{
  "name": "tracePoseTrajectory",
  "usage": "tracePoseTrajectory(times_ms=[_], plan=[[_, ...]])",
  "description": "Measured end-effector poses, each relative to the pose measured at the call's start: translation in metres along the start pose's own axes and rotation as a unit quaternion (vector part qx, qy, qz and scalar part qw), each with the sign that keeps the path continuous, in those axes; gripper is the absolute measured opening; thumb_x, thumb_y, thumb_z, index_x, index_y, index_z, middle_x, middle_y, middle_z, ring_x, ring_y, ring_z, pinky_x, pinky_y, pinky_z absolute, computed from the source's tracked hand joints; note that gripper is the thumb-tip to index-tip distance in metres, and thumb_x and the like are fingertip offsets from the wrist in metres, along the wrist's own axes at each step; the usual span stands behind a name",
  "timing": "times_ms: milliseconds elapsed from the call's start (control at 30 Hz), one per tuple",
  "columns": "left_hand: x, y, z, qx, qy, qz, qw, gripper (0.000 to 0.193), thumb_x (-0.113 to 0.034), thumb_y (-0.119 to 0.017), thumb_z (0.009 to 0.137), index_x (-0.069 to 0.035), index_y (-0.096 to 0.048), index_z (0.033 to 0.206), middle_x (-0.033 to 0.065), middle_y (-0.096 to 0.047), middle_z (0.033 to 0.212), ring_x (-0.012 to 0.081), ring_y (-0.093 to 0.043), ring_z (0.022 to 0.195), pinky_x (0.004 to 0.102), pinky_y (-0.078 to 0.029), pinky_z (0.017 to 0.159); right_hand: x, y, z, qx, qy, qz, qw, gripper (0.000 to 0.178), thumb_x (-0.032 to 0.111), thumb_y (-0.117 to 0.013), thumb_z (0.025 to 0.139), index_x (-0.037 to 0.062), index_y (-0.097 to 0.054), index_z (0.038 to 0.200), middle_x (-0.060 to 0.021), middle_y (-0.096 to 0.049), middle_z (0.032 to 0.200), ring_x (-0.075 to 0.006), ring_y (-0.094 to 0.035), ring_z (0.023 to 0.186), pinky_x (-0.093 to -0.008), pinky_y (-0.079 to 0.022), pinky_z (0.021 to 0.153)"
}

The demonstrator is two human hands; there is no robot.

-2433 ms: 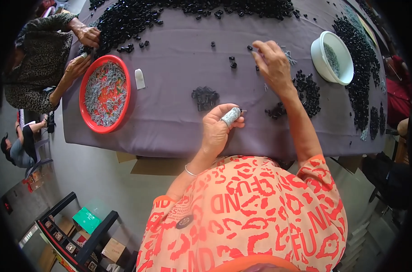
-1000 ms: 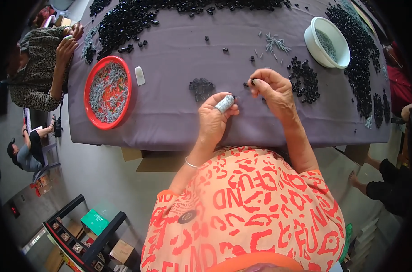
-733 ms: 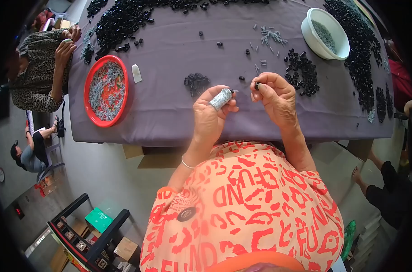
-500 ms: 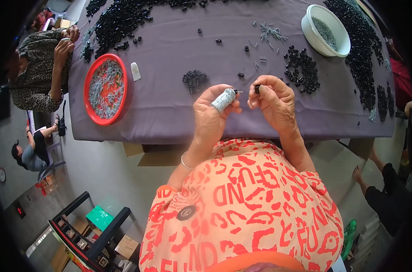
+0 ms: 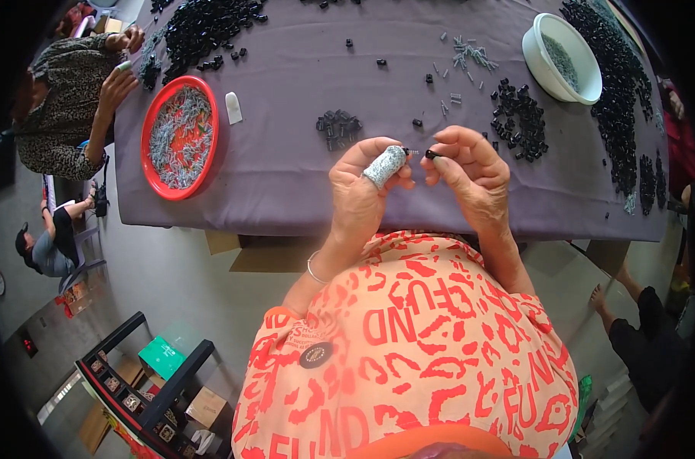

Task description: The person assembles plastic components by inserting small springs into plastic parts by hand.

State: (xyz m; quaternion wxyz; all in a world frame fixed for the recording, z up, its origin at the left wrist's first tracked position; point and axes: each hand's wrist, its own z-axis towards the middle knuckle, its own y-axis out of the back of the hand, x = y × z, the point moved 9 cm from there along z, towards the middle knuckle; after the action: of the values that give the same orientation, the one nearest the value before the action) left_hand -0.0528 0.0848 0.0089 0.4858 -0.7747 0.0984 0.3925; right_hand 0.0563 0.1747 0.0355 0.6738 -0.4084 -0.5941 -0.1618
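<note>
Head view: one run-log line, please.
left hand: holds grey-tipped piece | right hand: pinches black piece | contact: none, small gap

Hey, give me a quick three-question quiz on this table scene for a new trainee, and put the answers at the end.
1. True or false: the white bowl stands farther to the person's right than the red tray.
2. What do the fingers of the right hand pinch? A, a white cloth; B, a small black piece; C, a pair of scissors.
3. What does one digit of the left hand wear?

Key: 1, true. 2, B. 3, a pale speckled covering.
</note>
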Motion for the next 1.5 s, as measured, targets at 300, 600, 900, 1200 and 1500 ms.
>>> tracePoseTrajectory(times_ms=[300, 600, 900, 1200, 1500], plan=[[-0.006, -0.003, 0.0, 0.004, -0.043, 0.09, 0.995, 0.014, -0.003, -0.06, 0.086, 0.003, -0.06, 0.1, 0.0068, -0.064, 0.085, 0.0121, -0.062, 0.072, 0.0249, -0.053, 0.065, 0.013, -0.004, -0.002, 0.028, 0.061, -0.075, 0.995, 0.015, -0.007, -0.055, 0.087, -0.0046, -0.059, 0.101, -0.0056, -0.061, 0.092, -0.009, -0.06, 0.077, -0.0199, -0.048, 0.069], [-0.009, -0.006, -0.002, -0.007, -0.057, 0.122, 0.991, 0.015, -0.002, -0.062, 0.085, 0.003, -0.06, 0.1, 0.007, -0.065, 0.086, 0.0117, -0.063, 0.074, 0.0234, -0.053, 0.066, 0.015, -0.007, -0.002, 0.028, 0.075, -0.16, 0.984, 0.015, -0.008, -0.056, 0.085, -0.0046, -0.06, 0.099, -0.0043, -0.06, 0.09, -0.008, -0.059, 0.077, -0.0184, -0.047, 0.069], [-0.017, -0.007, -0.007, -0.022, -0.084, 0.209, 0.974, 0.015, 0.001, -0.061, 0.085, 0.004, -0.06, 0.1, 0.0077, -0.066, 0.086, 0.0112, -0.063, 0.075, 0.0221, -0.053, 0.067, 0.02, -0.015, 0.001, 0.074, 0.13, -0.25, 0.957, 0.018, -0.011, -0.056, 0.083, -0.0058, -0.059, 0.1, -0.0082, -0.059, 0.092, -0.0101, -0.061, 0.077, -0.0198, -0.049, 0.068], [-0.012, 0.002, -0.006, -0.037, -0.065, 0.17, 0.983, 0.015, 0.002, -0.061, 0.085, 0.004, -0.061, 0.1, 0.0069, -0.065, 0.085, 0.0103, -0.062, 0.073, 0.0214, -0.052, 0.067, 0.011, -0.013, 0.005, 0.071, 0.087, -0.226, 0.968, 0.017, -0.011, -0.056, 0.083, -0.0062, -0.06, 0.099, -0.0081, -0.06, 0.091, -0.0104, -0.061, 0.077, -0.0196, -0.049, 0.067], [-0.008, 0.005, -0.004, -0.044, -0.073, 0.196, 0.977, 0.017, 0.003, -0.061, 0.084, 0.005, -0.06, 0.101, 0.0067, -0.065, 0.086, 0.0108, -0.062, 0.073, 0.0217, -0.052, 0.066, 0.01, -0.015, 0.007, 0.066, 0.094, -0.254, 0.96, 0.014, -0.009, -0.057, 0.084, -0.0056, -0.06, 0.097, -0.0062, -0.06, 0.089, -0.0094, -0.061, 0.076, -0.0188, -0.048, 0.066]])
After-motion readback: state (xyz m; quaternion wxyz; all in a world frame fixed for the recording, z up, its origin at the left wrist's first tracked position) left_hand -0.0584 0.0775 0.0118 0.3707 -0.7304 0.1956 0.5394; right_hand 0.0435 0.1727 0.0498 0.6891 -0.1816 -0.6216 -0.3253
